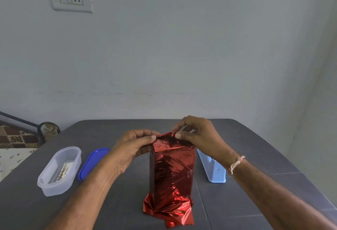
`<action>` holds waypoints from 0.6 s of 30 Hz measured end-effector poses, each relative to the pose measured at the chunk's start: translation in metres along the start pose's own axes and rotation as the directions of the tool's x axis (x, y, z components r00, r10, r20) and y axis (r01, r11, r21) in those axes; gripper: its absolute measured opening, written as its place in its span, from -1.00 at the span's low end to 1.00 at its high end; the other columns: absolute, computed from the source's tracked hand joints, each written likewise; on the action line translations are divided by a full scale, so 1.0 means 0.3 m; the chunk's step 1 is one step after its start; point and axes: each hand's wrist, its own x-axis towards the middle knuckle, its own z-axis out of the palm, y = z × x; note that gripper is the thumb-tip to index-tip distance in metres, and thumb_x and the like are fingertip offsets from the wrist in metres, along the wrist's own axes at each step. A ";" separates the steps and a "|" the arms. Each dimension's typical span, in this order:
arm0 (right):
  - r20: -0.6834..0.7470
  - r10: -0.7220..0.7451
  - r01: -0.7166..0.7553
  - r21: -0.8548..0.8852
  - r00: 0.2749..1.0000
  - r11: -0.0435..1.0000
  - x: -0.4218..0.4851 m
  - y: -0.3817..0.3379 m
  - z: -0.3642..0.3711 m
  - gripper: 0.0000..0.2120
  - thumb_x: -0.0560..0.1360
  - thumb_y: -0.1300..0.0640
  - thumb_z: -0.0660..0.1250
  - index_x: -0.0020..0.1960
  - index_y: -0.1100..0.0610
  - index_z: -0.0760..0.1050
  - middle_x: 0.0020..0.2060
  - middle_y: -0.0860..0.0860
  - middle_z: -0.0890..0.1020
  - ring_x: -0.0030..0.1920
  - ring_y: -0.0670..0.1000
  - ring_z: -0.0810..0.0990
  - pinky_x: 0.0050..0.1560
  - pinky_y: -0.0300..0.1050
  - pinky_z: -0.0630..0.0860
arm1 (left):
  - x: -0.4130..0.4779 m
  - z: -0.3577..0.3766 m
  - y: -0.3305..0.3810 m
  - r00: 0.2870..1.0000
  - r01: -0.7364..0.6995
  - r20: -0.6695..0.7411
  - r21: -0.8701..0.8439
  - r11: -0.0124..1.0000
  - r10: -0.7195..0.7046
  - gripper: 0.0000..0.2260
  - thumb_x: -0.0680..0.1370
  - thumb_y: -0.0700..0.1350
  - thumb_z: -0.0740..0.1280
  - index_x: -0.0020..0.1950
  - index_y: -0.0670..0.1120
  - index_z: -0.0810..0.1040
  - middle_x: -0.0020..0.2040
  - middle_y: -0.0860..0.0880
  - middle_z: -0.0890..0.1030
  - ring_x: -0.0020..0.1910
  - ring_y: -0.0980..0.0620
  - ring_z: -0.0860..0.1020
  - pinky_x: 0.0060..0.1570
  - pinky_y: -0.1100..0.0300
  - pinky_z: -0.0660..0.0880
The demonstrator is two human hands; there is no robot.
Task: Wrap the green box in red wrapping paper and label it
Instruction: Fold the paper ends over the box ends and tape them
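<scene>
A tall box stands upright in the middle of the dark grey table point(237, 202), fully covered in shiny red wrapping paper point(172, 171); no green shows. Loose paper crumples outward at its base near me. My left hand point(133, 147) pinches the paper at the top left corner with thumb and fingers. My right hand point(197, 133) pinches the paper's top edge on the right, fingers curled over it. A thread band circles my right wrist.
A clear oval plastic container point(60, 171) with something printed inside sits at the left, its blue lid point(93, 162) beside it. A light blue tape dispenser point(213, 169) stands right of the box, partly behind my right wrist. A wall rises behind the table.
</scene>
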 end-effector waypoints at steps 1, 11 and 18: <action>0.000 -0.004 0.004 0.002 1.000 1.000 0.000 0.001 0.002 -0.88 0.45 0.18 0.57 -0.08 -0.01 0.70 -0.16 -0.14 0.70 -0.13 -0.03 0.67 0.01 0.05 0.66 | 0.000 0.000 0.000 1.000 0.000 0.000 -0.003 1.000 0.000 -0.85 0.58 -0.33 0.38 0.10 -0.26 0.70 -0.06 -0.19 0.73 -0.11 0.02 0.70 -0.07 0.26 0.66; -0.056 -0.100 0.100 -0.010 0.993 0.995 -0.020 0.026 0.035 -0.83 0.45 0.26 0.55 -0.12 -0.01 0.68 -0.10 -0.09 0.68 -0.04 0.02 0.66 0.01 0.07 0.63 | -0.001 0.002 -0.006 1.000 0.007 -0.003 -0.030 1.000 -0.007 -0.85 0.57 -0.33 0.39 0.06 -0.20 0.73 -0.05 -0.18 0.72 -0.10 0.00 0.68 -0.02 0.22 0.67; -0.027 -0.103 0.102 -0.006 0.994 0.995 -0.030 0.004 0.032 -0.80 0.45 0.22 0.56 0.03 0.00 0.69 0.01 -0.11 0.67 -0.07 -0.04 0.67 0.00 -0.16 0.62 | -0.003 0.010 -0.008 1.000 0.001 -0.028 -0.038 0.999 -0.002 -0.87 0.58 -0.31 0.39 0.04 -0.21 0.74 -0.07 -0.18 0.72 -0.11 0.00 0.69 -0.12 0.24 0.66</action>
